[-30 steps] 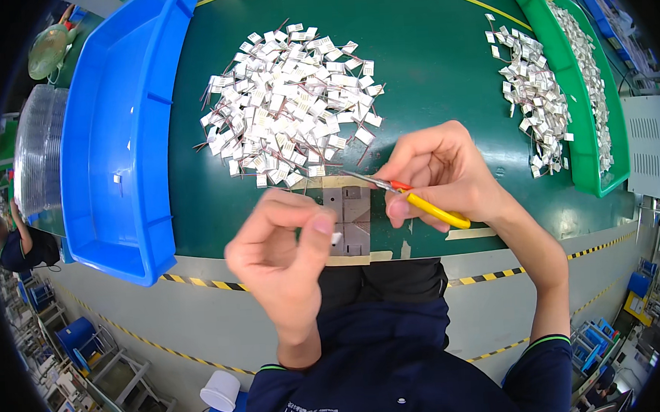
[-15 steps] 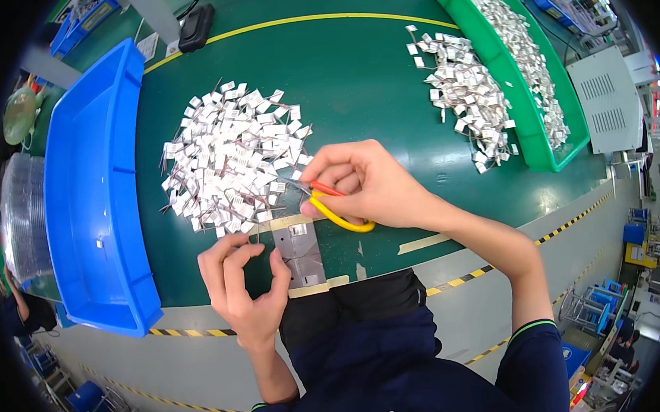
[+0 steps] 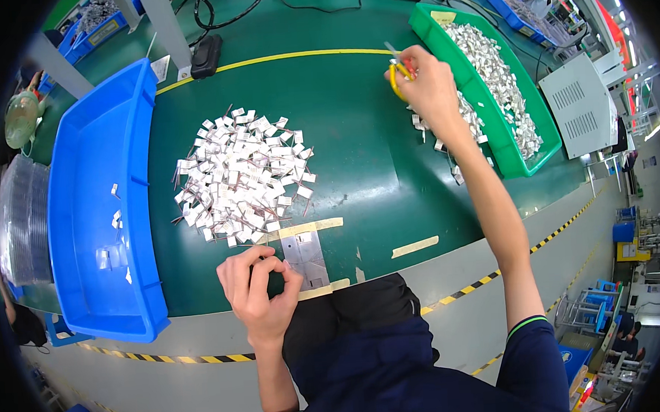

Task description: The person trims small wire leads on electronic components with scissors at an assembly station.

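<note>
My left hand (image 3: 258,290) is closed in a pinch just left of a flat metal plate (image 3: 303,258) taped at the table's near edge. Whatever lies between its fingertips is too small to make out. Stretched out to the far right, my right hand (image 3: 432,89) grips scissors (image 3: 396,80) with yellow and red handles, their metal tip pointing away. It is above the small pile of white tagged pieces (image 3: 478,123), which the hand and forearm partly cover. A larger heap of white pieces with thin brown leads (image 3: 242,173) sits beyond my left hand.
A blue tray (image 3: 145,216) with a few white pieces stands at the left. The green bin (image 3: 499,137) at the right holds many more. Tape strips (image 3: 416,247) cross the table (image 3: 355,122); a black box (image 3: 206,56) and cables lie at the back.
My right hand has swung from beside the plate out to the far right with the scissors. My left hand stays by the plate, fingers pinched closer. More white pieces show in the blue tray.
</note>
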Motion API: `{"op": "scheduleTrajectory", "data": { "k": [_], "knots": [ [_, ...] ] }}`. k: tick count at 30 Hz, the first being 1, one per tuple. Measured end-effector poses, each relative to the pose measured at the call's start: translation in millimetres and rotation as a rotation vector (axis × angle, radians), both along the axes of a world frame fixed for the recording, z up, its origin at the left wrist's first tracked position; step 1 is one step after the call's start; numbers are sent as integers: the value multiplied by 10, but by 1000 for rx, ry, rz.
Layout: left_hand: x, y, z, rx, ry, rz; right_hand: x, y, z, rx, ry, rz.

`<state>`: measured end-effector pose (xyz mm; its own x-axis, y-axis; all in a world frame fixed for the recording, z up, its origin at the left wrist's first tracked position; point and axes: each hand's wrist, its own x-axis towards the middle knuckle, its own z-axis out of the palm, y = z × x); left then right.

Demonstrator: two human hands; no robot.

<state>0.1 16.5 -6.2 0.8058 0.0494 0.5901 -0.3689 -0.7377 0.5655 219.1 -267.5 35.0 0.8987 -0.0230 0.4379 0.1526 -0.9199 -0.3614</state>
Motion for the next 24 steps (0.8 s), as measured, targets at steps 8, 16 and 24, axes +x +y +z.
{"op": "scheduleTrajectory", "data": {
  "k": [8,16,24],
  "knots": [
    [-31,26,-27,-25,-26,35,836,-382,-156,-100,182,41],
    [-27,32,-49,-47,-38,50,904,-529,-74,-84,322,61],
    [-27,3,-40,-39,-36,59,782,-715,27,75,292,104]
  ]
}}
